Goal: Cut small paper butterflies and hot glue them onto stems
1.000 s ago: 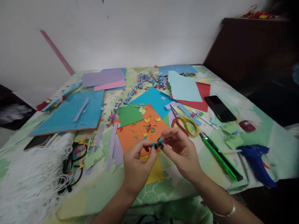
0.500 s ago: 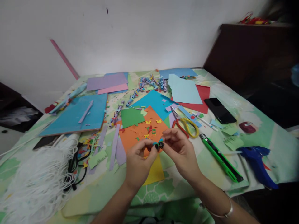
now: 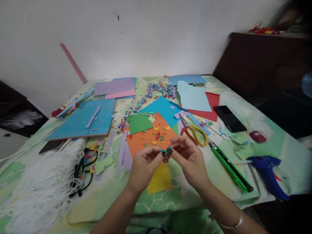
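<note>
Blue-green paper, a tiny piece, was pinched between my left hand and right hand, over the orange sheet. I seemed to be shaping it; the next move likely called for light, steady pressure.

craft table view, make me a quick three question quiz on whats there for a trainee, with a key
1. What are the left hand and right hand pinching between their fingertips?
a) a black phone
b) a small blue paper piece
c) a white cord

2. True or false: the pale blue sheet lies partly over the red sheet.

3. Name the tool lying between the scissors and the blue glue gun.

Key: 1. b; 2. true; 3. the green utility knife.
</note>
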`<state>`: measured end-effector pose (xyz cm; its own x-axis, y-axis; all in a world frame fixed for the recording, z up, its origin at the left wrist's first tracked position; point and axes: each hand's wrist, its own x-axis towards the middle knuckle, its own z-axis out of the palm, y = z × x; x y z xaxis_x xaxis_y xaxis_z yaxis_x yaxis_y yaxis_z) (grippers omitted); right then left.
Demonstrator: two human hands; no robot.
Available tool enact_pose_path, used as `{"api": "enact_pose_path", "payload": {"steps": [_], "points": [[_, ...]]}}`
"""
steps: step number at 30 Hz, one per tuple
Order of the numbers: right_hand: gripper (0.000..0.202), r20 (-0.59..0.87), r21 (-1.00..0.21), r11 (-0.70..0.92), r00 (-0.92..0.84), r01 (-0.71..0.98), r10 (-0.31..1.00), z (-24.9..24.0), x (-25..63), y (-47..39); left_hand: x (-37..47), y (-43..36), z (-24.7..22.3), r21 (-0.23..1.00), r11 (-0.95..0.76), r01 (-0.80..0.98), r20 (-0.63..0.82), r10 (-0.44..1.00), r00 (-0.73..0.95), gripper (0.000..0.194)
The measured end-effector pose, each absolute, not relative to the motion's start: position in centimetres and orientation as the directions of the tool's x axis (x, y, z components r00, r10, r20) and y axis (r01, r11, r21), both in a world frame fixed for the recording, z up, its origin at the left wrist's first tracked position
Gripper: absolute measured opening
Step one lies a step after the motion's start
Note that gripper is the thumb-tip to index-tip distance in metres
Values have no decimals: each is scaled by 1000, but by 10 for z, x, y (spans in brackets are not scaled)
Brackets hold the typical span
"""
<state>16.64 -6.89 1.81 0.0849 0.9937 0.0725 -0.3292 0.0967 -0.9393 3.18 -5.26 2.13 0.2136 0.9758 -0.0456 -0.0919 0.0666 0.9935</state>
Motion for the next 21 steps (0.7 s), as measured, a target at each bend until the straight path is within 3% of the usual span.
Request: {"api": "enact_pose_path", "payload": {"steps": [6, 21], "points": [[17, 66, -950, 111, 161, -291, 985, 16, 165, -70, 31, -53, 21, 997, 38, -60, -28, 987, 157, 6], [19, 31, -921, 53, 65, -386, 997, 16, 164, -73, 25, -55, 19, 985, 108, -133, -72, 964, 256, 10]]}}
